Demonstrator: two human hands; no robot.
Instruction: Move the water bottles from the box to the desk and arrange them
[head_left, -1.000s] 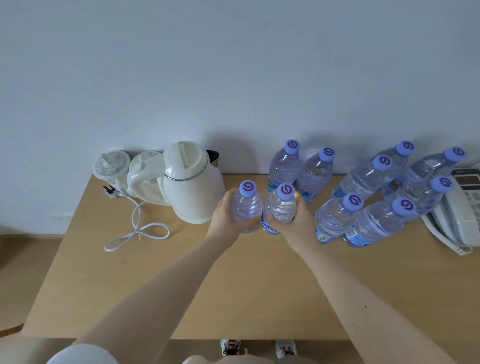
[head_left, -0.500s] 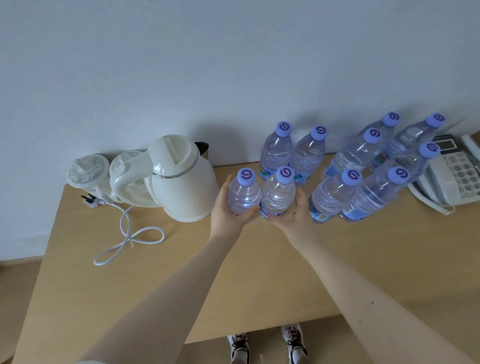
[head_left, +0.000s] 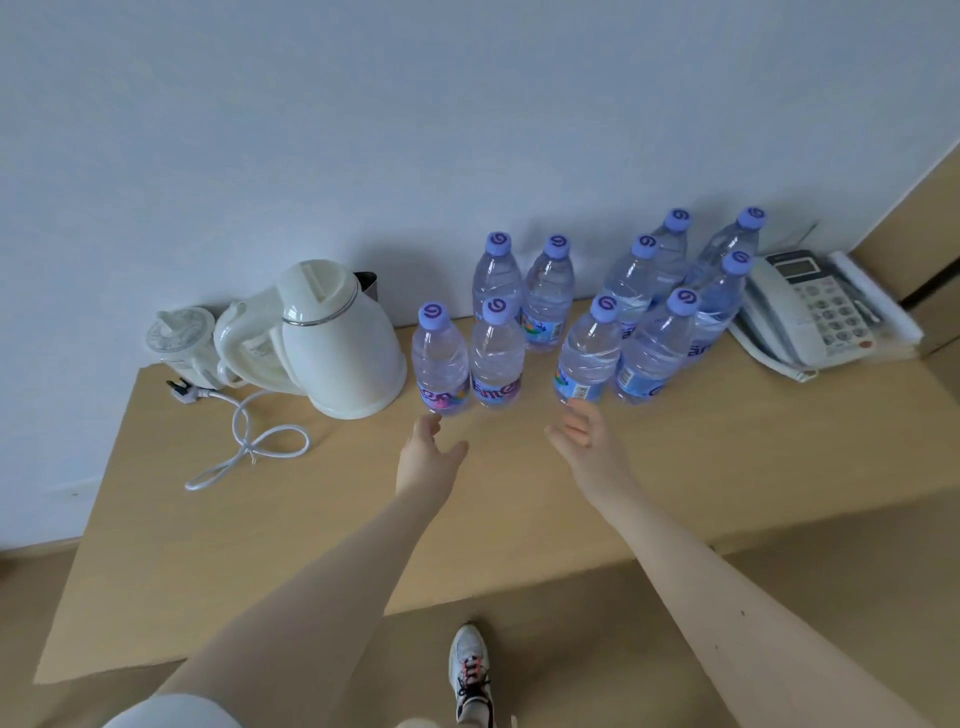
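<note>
A white plastic electric kettle (head_left: 340, 343) is standing on the left of the light wooden desk (head_left: 311, 545). The left hand (head_left: 427, 457) is hovering with released fingers, grasping nothing, just before ten upright clear plastic water bottles with purple caps (head_left: 496, 358). The right hand (head_left: 587, 441) is likewise hanging relaxed beside them. A white desk telephone (head_left: 802, 309) is lying far right.

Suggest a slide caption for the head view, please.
Left hand and right hand, both open, near ten clear plastic purple-capped water bottles on a light wooden desk beside a white electric kettle.
</note>
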